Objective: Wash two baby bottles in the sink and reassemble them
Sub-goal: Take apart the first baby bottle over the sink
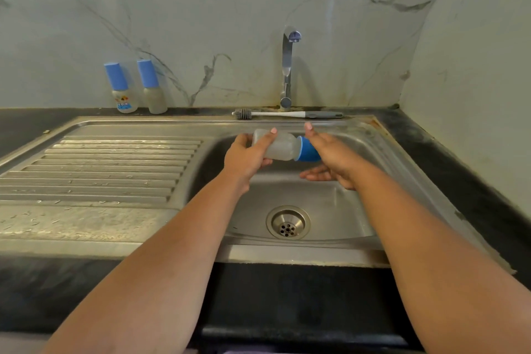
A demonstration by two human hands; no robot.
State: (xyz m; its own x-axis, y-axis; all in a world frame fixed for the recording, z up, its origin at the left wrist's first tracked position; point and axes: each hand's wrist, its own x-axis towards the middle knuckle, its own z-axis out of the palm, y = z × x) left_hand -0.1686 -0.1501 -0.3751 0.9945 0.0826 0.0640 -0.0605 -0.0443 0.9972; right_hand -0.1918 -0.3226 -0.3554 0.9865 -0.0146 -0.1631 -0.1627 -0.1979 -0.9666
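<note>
- Over the steel sink (359, 135), held on its side above the basin: one baby bottle (280, 146), cloudy body to the left, blue cap (309, 150) to the right.
- Left hand (247, 156) wrapped round the bottle's body, grip pinching it, thumb on the far side, fingers curled underneath.
- Right hand (330, 158) at the blue cap, grip spread, fingers straight (one raised above the cap, the rest reaching below it); palm against the cap's end, cannot tell how firmly.
- Drain (288, 222) below, in the basin floor, well apart from the hands.
- Back on the dark table (459, 169), near the wall at the left: two more capped bottles upright side by side, printed bottle (124, 89) on the left, plain bottle (152, 87) just beside it on the right.
- Bottle brush (287, 114) lying flat along the sink's back edge, bristles left, grey handle right, just in front of the tap (287, 66).
- Ribbed drainboard (100, 167) to the left of the basin.
</note>
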